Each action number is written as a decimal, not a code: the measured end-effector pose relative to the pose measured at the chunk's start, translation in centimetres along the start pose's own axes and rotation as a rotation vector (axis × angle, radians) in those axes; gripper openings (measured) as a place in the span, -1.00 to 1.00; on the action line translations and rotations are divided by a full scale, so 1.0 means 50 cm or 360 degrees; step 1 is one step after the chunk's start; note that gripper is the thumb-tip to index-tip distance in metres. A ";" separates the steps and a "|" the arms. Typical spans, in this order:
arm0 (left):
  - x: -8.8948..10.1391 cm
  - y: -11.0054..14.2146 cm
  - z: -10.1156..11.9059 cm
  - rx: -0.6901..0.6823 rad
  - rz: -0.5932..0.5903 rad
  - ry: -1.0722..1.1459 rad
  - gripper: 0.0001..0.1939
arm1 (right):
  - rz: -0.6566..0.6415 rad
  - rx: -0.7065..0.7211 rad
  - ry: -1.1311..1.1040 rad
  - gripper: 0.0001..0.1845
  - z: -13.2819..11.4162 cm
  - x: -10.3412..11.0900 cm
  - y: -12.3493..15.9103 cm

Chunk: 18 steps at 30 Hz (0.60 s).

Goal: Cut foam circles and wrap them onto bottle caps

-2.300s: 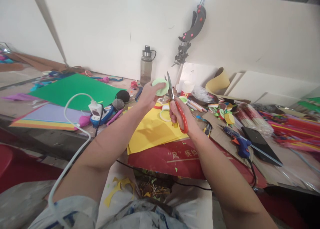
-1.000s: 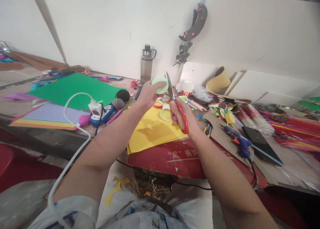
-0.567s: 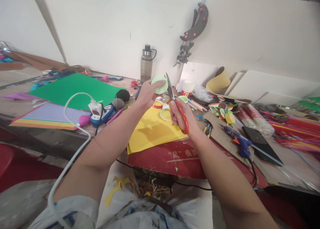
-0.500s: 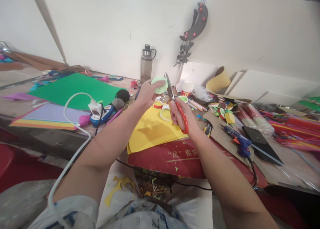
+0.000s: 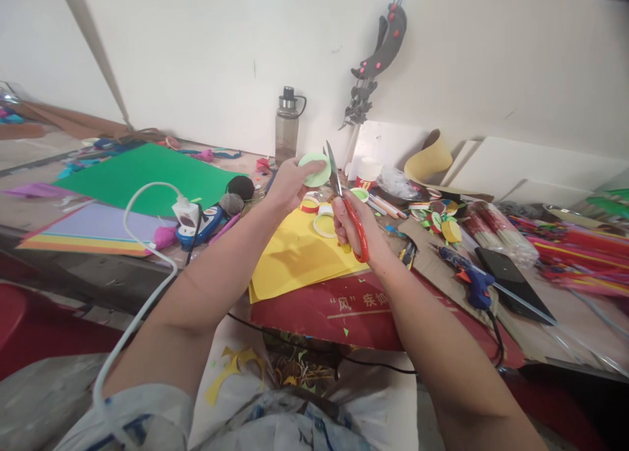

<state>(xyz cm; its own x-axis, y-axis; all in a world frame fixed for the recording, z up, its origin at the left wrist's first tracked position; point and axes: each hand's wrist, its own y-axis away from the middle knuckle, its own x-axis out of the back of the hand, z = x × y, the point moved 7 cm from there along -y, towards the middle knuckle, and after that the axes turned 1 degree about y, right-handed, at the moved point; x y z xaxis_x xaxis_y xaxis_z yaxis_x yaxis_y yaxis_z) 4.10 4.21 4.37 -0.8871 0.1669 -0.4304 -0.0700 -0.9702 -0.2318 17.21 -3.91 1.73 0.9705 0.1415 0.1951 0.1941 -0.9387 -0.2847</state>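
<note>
- Left hand [image 5: 289, 187]: pinching the pale green disc [image 5: 314, 176], thumb on its face. One disc visible; can't tell if layers are stacked.
- Right hand [image 5: 351, 218]: fingers wrapped around orange-handled scissors [image 5: 337, 185], one pair, blades slightly parted. Disc's right edge meets them; exact bite unclear.
- Risk: disc could rotate in the pinch, giving a wavy edge; cause would be holding one side only.
- Risk: left thumb lies near the blades; overreach could nick it.
- Risk: white cable [image 5: 162, 257] overlaps the left arm in view; a pull might snag it.
- Count: three tape-like rings just below and beside the grips: red [image 5: 309, 209], whitish [image 5: 325, 210], green [image 5: 361, 195].
- Count: one glue gun [image 5: 476, 287], one black phone [image 5: 515, 284], right of the scissors grip.
- Yellow sheets [image 5: 295, 267] below both grips; at least two.
</note>
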 end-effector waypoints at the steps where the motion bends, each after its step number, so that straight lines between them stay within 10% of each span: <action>1: 0.001 0.000 0.000 0.0005 0.0006 -0.0003 -0.65 | 0.0005 -0.0006 -0.0007 -0.36 0.000 0.000 0.000; 18: 0.008 -0.006 0.001 -0.0020 0.0003 0.0037 -0.61 | 0.0033 -0.0117 -0.0088 -0.37 0.002 -0.001 0.005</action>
<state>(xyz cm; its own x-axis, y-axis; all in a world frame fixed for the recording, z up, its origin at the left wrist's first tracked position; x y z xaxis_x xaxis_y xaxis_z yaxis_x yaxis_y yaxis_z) 3.74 4.56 4.28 -0.8765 0.1691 -0.4508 -0.0624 -0.9683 -0.2418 17.22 -4.14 1.55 0.9810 0.1373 0.1372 0.1651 -0.9618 -0.2182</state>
